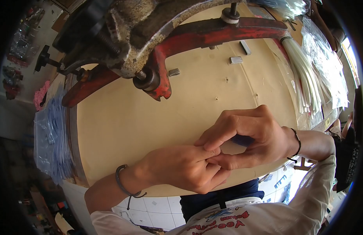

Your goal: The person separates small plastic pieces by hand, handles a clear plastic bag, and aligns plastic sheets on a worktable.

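Ahead of 2 touching hands [181, 166] stands a red frame [201, 36] (strips [306, 74] nearby).

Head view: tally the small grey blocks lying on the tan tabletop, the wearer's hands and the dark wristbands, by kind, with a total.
Small grey blocks: 3
Hands: 2
Dark wristbands: 2
Total: 7

worktop [126, 133]: plain tan | frame [205, 36] over far edge: worn red | strips [306, 78] along right edge: milky white | plastic bags [52, 141] by left edge: bluish | wrist cord [117, 177]: black | shirt [263, 213]: white, red lettering
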A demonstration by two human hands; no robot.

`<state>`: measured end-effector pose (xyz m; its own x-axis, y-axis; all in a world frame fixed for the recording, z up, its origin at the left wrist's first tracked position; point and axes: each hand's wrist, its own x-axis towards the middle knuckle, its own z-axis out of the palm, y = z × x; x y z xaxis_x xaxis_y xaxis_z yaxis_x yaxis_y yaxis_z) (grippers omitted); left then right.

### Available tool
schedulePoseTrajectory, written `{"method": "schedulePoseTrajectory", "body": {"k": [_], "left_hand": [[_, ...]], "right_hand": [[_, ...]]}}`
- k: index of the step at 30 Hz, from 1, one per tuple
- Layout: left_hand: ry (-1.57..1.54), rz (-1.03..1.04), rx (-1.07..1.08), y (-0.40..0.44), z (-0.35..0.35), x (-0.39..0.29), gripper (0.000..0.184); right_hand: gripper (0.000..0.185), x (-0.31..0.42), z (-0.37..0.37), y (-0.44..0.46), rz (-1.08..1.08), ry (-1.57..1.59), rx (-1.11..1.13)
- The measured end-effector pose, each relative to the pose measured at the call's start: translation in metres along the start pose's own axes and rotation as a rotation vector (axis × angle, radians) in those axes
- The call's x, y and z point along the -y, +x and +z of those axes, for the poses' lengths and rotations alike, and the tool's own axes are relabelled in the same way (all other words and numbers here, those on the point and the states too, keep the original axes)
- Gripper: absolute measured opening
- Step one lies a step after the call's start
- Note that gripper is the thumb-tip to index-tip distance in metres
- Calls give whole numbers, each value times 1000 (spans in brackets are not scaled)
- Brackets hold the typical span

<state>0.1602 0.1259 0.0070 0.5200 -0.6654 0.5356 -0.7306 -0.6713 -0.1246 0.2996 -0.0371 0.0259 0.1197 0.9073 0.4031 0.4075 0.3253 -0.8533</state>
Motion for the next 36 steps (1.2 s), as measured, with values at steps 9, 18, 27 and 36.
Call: {"method": "schedulePoseTrajectory", "body": {"k": [9, 18, 27, 36], "left_hand": [[68, 71, 32, 4, -4, 3, 15], [55, 48, 72, 5, -7, 3, 14], [30, 36, 66, 5, -9, 4, 13], [5, 40, 47, 6, -9, 4, 14]], "right_hand": [[23, 2, -1, -1, 34, -37, 11], [26, 2, -2, 0, 47, -38, 18], [26, -3, -2, 0, 79, 30, 31], [29, -3, -4, 1, 62, 23, 61]]}}
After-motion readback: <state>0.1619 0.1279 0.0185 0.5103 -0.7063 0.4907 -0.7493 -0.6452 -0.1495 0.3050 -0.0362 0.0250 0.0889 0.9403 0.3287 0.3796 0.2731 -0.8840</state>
